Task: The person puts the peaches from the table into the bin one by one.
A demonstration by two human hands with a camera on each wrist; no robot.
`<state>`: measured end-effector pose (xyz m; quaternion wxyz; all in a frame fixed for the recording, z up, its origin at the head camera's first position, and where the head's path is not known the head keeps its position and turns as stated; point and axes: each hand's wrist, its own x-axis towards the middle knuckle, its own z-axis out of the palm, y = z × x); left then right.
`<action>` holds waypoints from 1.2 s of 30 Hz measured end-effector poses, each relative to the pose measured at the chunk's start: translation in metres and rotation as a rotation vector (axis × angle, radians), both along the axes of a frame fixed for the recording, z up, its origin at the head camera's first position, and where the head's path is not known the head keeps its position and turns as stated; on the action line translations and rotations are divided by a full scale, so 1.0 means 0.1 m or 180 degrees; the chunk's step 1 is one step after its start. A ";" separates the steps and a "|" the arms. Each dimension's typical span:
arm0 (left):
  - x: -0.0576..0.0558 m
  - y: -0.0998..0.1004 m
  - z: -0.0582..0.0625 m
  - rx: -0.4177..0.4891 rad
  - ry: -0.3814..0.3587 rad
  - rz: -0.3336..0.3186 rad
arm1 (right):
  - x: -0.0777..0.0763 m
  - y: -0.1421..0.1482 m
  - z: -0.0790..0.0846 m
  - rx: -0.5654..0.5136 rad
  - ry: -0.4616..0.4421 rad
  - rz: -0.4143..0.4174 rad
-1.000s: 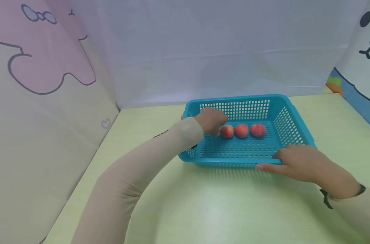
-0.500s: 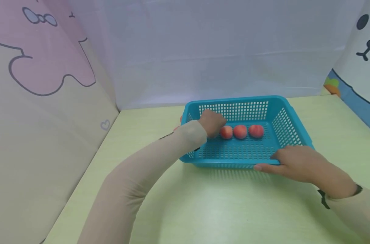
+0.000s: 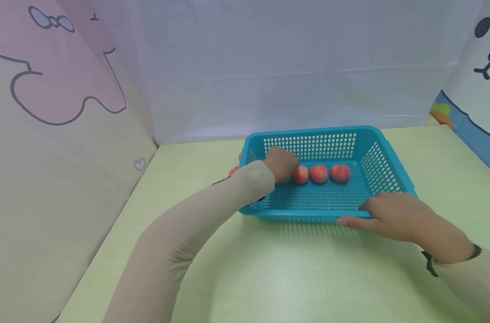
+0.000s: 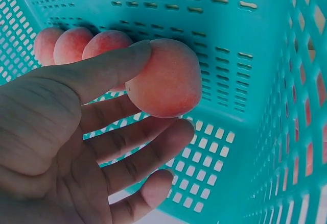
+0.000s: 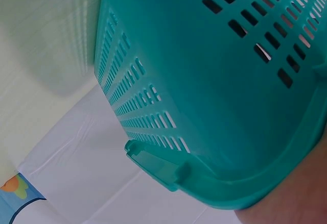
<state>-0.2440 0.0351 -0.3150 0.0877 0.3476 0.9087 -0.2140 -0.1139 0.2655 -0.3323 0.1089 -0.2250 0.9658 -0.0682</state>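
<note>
A blue plastic basket (image 3: 309, 214) with perforated walls stands on the table. My left hand (image 3: 281, 165) reaches into its left part. In the left wrist view, the thumb and index finger hold a peach (image 4: 168, 81) close to the basket floor, while the other fingers spread loosely below it. Three more peaches lie in a row to its right: one near the hand (image 3: 300, 174), a middle one (image 3: 318, 173) and a far one (image 3: 339, 173). My right hand (image 3: 402, 220) grips the basket's near rim at the right corner, thumb outside; its fingertips are hidden inside.
Beyond the basket's left wall, a peach (image 3: 234, 171) and another reddish fruit (image 3: 240, 156) show partly on the table (image 3: 293, 273). A white sheet (image 3: 289, 72) hangs behind, and a printed cloth (image 3: 67, 179) lines the left side.
My left hand has shifted slightly right and toward me, covering the peach it holds in the head view. A peach outside the basket has come into sight. The right hand keeps its grip.
</note>
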 end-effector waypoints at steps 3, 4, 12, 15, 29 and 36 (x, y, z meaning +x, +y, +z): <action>0.00 0.01 0.00 0.0010 -0.0015 0.0008 | 0.00 0.00 0.01 0.0009 -0.0004 -0.0004; 0.00 0.02 0.00 0.0004 -0.0011 0.0007 | 0.00 0.00 0.01 0.0012 -0.0001 -0.0004; 0.00 0.02 0.00 -0.0015 -0.0023 0.0008 | 0.01 -0.01 0.01 0.0007 -0.0004 -0.0005; 0.02 0.00 0.02 -0.0031 -0.0014 0.0000 | 0.01 -0.01 0.01 0.0002 -0.0003 -0.0011; -0.04 -0.11 0.30 0.0243 -0.0270 0.0287 | 0.04 -0.01 0.00 -0.0028 0.0047 -0.0005; 0.04 -0.29 0.62 0.0609 0.0042 0.0213 | 0.03 -0.01 0.00 -0.0007 0.0039 0.0006</action>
